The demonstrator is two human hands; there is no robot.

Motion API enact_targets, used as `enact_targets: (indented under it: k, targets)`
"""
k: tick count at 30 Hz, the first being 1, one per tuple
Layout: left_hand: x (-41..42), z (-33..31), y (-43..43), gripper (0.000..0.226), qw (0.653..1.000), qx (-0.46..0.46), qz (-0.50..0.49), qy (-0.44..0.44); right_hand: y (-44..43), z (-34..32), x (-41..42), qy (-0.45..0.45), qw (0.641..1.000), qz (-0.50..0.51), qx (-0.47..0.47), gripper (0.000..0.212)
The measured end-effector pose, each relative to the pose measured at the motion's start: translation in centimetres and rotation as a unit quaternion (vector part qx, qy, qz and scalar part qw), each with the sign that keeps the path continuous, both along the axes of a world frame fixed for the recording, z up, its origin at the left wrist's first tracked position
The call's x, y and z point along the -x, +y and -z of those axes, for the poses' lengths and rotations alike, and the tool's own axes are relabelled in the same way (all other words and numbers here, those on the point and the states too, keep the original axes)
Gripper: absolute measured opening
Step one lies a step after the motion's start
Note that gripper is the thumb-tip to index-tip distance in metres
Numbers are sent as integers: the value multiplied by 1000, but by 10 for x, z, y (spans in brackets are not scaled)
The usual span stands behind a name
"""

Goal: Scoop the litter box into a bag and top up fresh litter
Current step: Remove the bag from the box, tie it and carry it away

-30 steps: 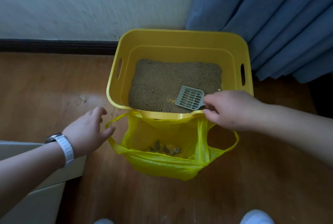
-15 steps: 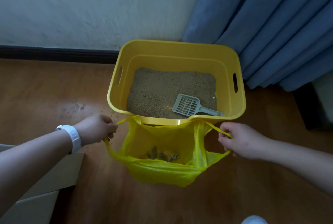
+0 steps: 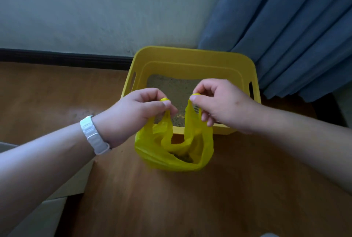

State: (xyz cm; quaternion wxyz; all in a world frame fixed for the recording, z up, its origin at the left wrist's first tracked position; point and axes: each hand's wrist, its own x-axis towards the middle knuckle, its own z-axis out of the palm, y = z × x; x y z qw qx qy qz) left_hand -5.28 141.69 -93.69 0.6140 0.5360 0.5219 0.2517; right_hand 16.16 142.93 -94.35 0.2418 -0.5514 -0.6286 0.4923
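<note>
Yellow bag (image 3: 174, 160): hangs below both hands, just in front of the yellow litter box (image 3: 190, 61), dark clumps inside. Left hand (image 3: 133, 114): fingers (image 3: 152, 94) pinch the left handle loop. Right hand (image 3: 224, 107): fingers pinch the right loop. Loops near each other, not touching.

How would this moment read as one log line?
left hand: pinches left handle | right hand: pinches right handle | bag: in front of box, clumps inside
</note>
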Motion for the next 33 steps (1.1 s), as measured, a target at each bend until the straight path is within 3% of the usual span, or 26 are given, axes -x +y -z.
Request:
enact_targets:
  k: [7, 13, 17, 19, 22, 26, 30, 33]
  targets:
    - [-27, -11, -12, 24, 978, 125, -33, -166, -5, -10, 17, 98, 994, 34, -44, 9]
    - [-36, 4, -16, 71, 943, 275, -3, -186, -20, 1, 18, 23, 992, -24, -122, 6]
    - [-36, 7, -16, 57, 938, 284, -41, -194, -25, 15, 16, -93, 945, -130, -285, 15]
    - [-36, 9, -18, 48, 944, 276, -47, -177, -25, 20, 14, -110, 930, -161, -312, 16]
    - [-37, 9, -19, 39, 946, 266, -68, -172, -27, 17, 10, -101, 939, -143, -295, 17]
    - [-33, 9, -18, 31, 953, 243, -73, -163, -28, 12, 6, -85, 982, -99, -140, 8]
    - [-27, 16, -18, 30, 968, 216, -33, -126, -23, 14, 4, -81, 984, -94, -125, 6]
    - [-21, 17, -17, 31, 984, 156, 65, -59, -18, 16, 2, -37, 987, -58, -144, 7]
